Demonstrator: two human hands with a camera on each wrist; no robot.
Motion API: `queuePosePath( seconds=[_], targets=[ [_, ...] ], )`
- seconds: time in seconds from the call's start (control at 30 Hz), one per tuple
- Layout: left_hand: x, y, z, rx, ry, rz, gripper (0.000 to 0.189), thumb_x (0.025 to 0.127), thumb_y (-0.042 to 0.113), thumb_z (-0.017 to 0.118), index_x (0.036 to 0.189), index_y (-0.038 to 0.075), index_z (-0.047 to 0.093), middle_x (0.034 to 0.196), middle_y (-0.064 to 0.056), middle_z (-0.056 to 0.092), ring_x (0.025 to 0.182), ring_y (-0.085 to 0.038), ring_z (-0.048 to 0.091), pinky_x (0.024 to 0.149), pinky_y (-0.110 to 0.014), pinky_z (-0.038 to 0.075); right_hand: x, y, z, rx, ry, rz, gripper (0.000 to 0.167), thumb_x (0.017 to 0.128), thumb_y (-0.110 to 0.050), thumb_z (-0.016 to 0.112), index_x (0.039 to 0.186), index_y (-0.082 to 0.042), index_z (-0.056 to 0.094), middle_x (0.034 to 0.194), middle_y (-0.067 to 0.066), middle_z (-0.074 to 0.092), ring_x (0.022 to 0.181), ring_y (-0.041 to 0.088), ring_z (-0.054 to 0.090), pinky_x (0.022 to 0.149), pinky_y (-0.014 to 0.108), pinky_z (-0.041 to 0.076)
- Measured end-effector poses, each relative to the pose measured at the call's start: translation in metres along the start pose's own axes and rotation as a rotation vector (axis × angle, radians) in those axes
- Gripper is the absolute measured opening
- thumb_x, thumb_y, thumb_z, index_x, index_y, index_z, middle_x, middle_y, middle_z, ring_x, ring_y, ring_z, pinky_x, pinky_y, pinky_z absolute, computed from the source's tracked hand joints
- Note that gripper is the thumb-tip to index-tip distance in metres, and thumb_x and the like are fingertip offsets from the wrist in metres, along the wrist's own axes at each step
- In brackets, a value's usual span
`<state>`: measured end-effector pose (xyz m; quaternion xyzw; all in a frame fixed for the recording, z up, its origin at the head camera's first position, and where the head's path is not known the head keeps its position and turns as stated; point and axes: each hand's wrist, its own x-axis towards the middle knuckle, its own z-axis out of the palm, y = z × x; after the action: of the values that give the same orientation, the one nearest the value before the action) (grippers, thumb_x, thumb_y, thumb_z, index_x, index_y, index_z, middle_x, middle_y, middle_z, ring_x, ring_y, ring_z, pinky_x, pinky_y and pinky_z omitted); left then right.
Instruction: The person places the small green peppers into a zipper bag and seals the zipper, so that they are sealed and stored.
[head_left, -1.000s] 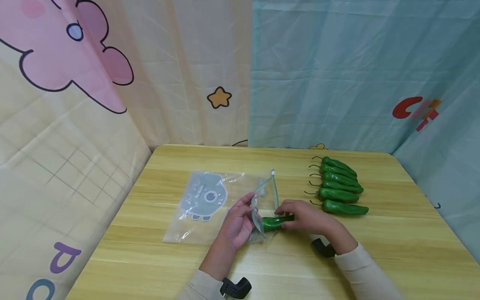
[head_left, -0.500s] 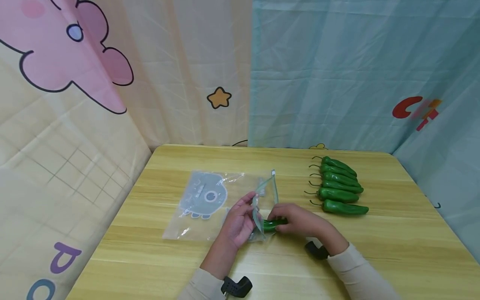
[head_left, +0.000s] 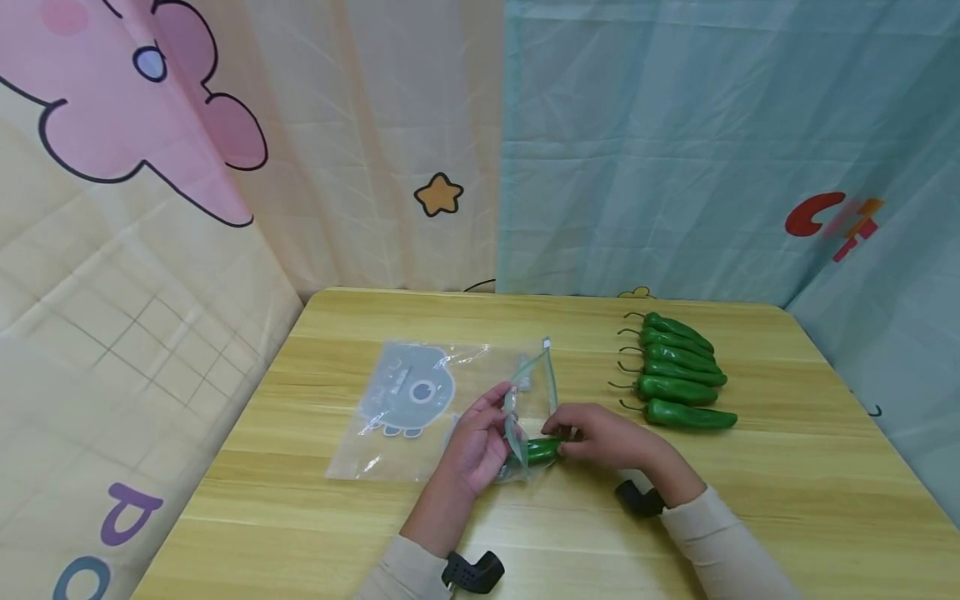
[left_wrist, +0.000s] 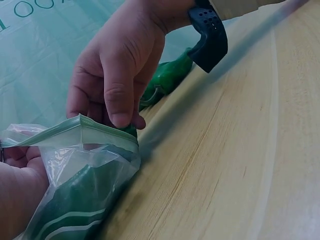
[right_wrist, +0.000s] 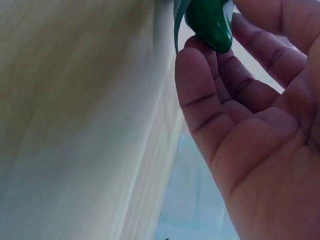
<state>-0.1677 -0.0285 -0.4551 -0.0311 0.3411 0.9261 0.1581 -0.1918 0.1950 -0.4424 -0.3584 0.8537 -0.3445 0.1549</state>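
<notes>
In the head view my left hand (head_left: 476, 446) holds the near rim of a clear zip bag (head_left: 480, 358) that lies flat with its mouth facing right. A green chili pepper (head_left: 542, 451) is mostly inside that mouth, its free end sticking out to the right. My right hand (head_left: 603, 437) has its thumb and fingers at this end. From the left wrist, the pepper's body (left_wrist: 80, 195) shows through the plastic, and the right thumb (left_wrist: 119, 95) points down over the green zip strip. The right wrist view has the glossy pepper tip (right_wrist: 220, 35) between thumb and fingers.
Several green peppers (head_left: 678, 367) lie in a column at the right of the wooden table (head_left: 780, 500), stems to the left. A white slider (head_left: 546, 342) sits at the bag's far corner. Patterned curtains (head_left: 645, 150) stand behind the table.
The pepper has slid left, deeper into the bag. My right hand went left with it, then drew back slightly to the right. The left hand has hardly moved.
</notes>
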Motion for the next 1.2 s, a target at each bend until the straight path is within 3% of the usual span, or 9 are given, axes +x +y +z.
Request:
queuePosePath(
  seconds=[0.27,0.57,0.83,1.07,1.2],
  targets=[
    [0.001,0.0,0.0,-0.004,0.0,-0.006,0.038,0.092,-0.008,0.041,0.121,0.007,0.061,0.119,-0.003,0.053,0.076,-0.01,0.051,0.067,-0.022,0.047,0.005,-0.001,0.003,-0.002,-0.033,-0.021,0.028,0.09,0.003,0.06,0.111,-0.013,0.069,0.105,-0.007,0.064,0.095,0.013,0.058,0.086,0.035,0.052],
    [0.001,0.002,0.001,0.008,0.008,-0.008,0.037,0.093,-0.007,0.041,0.122,0.007,0.059,0.121,-0.002,0.053,0.077,-0.009,0.051,0.068,-0.021,0.047,0.012,-0.002,0.01,0.045,-0.044,-0.025,0.026,0.092,0.002,0.06,0.11,-0.015,0.069,0.105,-0.008,0.065,0.094,0.011,0.058,0.084,0.031,0.052],
    [0.001,0.002,0.001,0.012,0.013,-0.01,0.037,0.093,-0.007,0.04,0.122,0.007,0.06,0.119,-0.002,0.053,0.077,-0.009,0.05,0.067,-0.021,0.046,0.016,-0.003,0.015,0.092,-0.044,-0.042,0.023,0.093,0.0,0.061,0.106,-0.018,0.068,0.098,-0.008,0.064,0.086,0.01,0.056,0.077,0.028,0.05],
    [0.003,0.0,-0.001,0.02,0.013,-0.017,0.037,0.093,-0.007,0.041,0.119,0.008,0.062,0.119,-0.002,0.054,0.081,-0.009,0.05,0.069,-0.02,0.046,0.018,-0.007,0.016,0.096,-0.058,-0.029,0.014,0.096,-0.006,0.062,0.09,-0.018,0.061,0.081,-0.009,0.056,0.075,0.008,0.052,0.065,0.024,0.044],
    [0.004,-0.002,-0.002,-0.002,0.007,-0.024,0.037,0.093,-0.008,0.04,0.118,0.009,0.062,0.12,-0.003,0.053,0.08,-0.009,0.051,0.068,-0.019,0.047,0.018,-0.007,0.016,0.092,-0.059,-0.014,0.013,0.096,-0.007,0.063,0.091,-0.018,0.061,0.081,-0.01,0.057,0.076,0.008,0.052,0.066,0.024,0.045]
  ],
)
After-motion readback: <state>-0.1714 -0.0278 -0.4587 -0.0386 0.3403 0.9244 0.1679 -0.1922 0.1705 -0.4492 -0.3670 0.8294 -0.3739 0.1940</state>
